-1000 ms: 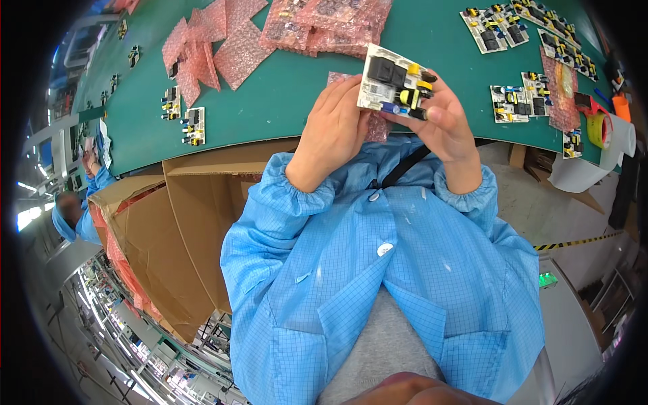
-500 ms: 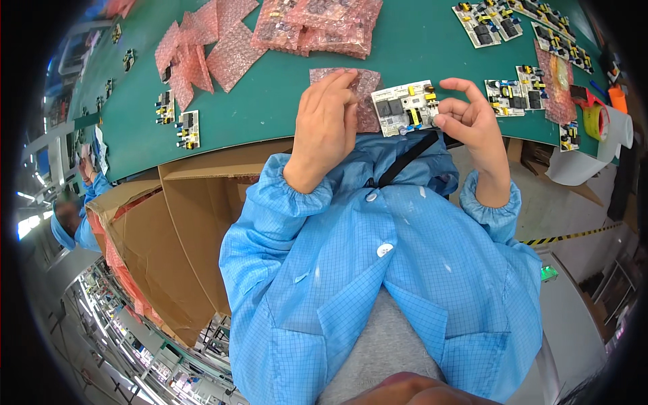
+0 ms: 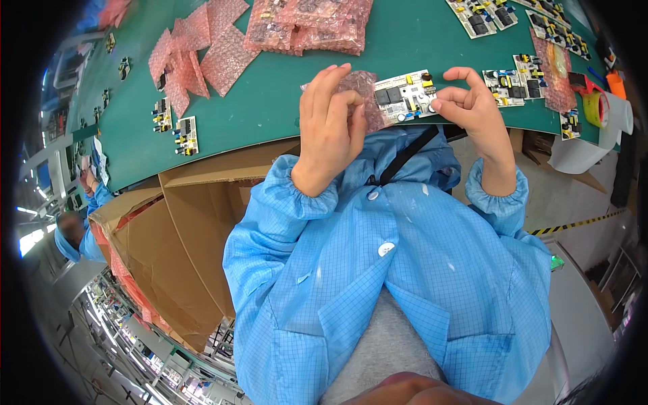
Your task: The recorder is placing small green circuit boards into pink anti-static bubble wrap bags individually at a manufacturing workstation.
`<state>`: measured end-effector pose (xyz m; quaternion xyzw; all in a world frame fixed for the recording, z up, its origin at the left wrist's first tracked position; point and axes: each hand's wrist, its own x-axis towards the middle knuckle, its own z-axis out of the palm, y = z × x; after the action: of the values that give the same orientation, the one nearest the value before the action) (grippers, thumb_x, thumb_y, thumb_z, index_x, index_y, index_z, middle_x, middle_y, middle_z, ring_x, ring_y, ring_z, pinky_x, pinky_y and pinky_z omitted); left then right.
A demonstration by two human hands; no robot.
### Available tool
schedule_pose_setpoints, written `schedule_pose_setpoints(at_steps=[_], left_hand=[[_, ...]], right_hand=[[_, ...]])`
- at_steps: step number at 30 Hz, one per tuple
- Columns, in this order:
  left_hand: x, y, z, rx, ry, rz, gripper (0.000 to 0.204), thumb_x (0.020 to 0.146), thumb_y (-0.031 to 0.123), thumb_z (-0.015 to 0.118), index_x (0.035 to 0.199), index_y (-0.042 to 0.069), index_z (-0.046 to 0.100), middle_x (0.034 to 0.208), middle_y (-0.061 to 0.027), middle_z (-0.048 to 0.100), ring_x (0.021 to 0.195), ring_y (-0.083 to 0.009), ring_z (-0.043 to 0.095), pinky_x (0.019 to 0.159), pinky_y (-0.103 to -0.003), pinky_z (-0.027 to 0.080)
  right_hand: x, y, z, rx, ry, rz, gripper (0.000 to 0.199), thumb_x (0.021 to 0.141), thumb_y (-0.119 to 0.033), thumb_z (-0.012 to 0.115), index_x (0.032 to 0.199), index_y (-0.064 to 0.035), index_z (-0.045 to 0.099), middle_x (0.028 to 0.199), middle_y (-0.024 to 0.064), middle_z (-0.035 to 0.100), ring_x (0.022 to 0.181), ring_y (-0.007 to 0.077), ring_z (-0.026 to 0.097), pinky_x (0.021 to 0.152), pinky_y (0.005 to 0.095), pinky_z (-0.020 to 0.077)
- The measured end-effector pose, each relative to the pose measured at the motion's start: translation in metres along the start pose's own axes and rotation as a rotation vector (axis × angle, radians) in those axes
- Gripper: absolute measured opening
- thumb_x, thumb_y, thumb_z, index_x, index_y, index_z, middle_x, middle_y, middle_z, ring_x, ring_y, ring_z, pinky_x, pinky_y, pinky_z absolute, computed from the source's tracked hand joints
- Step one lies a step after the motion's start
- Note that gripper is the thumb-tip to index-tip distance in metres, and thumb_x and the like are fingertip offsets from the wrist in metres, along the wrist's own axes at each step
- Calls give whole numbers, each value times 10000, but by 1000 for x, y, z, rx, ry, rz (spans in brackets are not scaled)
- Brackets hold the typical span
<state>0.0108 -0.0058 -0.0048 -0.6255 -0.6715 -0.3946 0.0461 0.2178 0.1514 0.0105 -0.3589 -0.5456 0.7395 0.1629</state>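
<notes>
A white circuit board [image 3: 408, 96] with black, yellow and blue parts is held level near the bench's front edge. My right hand [image 3: 474, 111] pinches its right end between thumb and forefinger, the other fingers raised and curled. On the left, my left hand [image 3: 329, 131] is closed on a pink bubble-wrap bag [image 3: 368, 91], thumb against fingers. The board's left end meets the bag's right side; whether it is inside the bag I cannot make out. My left fingers cover the bag's left part.
Filled bubble-wrap bags [image 3: 310, 27] are piled at the back, with flat pink bags [image 3: 226, 61] to their left. Loose boards [image 3: 185, 135] lie left, others [image 3: 506, 88] right. Tape rolls [image 3: 595, 116] stand far right. An open cardboard box [image 3: 169, 236] sits below the bench, left; a person works beyond it.
The bag has lifted and bulged in my left hand, its right side moving to the board. The board has levelled out, its left end now against the bag.
</notes>
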Motion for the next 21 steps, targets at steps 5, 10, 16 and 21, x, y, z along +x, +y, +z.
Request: schedule_pose_setpoints(at_steps=[5, 10, 16, 21], left_hand=[[-1, -2, 0, 4, 47, -27, 179, 785, 7, 679, 939, 31, 589, 1301, -184, 563, 1199, -402, 534, 997, -487, 424], [-1, 1, -1, -36, 29, -53, 165, 813, -22, 672, 951, 23, 594, 1284, -185, 573, 1181, -381, 545, 987, -451, 444], [1, 6, -2, -21, -12, 31, 184, 790, -14, 696, 946, 33, 610, 1284, -170, 573, 1181, -384, 544, 984, -459, 444], [4, 4, 1, -24, 21, 13, 180, 777, 45, 707, 935, 52, 621, 1280, -137, 579, 1195, -371, 534, 972, -457, 426]], right_hand=[[0, -6, 0, -42, -6, 16, 419, 875, -84, 734, 1201, -68, 472, 919, 28, 693, 767, 26, 580, 605, 164, 371], [2, -2, -3, -32, 12, -5, 415, 870, -99, 740, 1186, -86, 471, 895, 11, 691, 677, -6, 514, 520, 165, 285], [6, -11, 12, -42, 8, -13, 417, 875, -96, 737, 1185, -83, 459, 889, 17, 690, 676, -2, 518, 515, 164, 294], [5, 0, 18, 0, -52, -75, 403, 874, -79, 737, 1156, -68, 450, 905, 36, 691, 717, 12, 569, 525, 161, 331]])
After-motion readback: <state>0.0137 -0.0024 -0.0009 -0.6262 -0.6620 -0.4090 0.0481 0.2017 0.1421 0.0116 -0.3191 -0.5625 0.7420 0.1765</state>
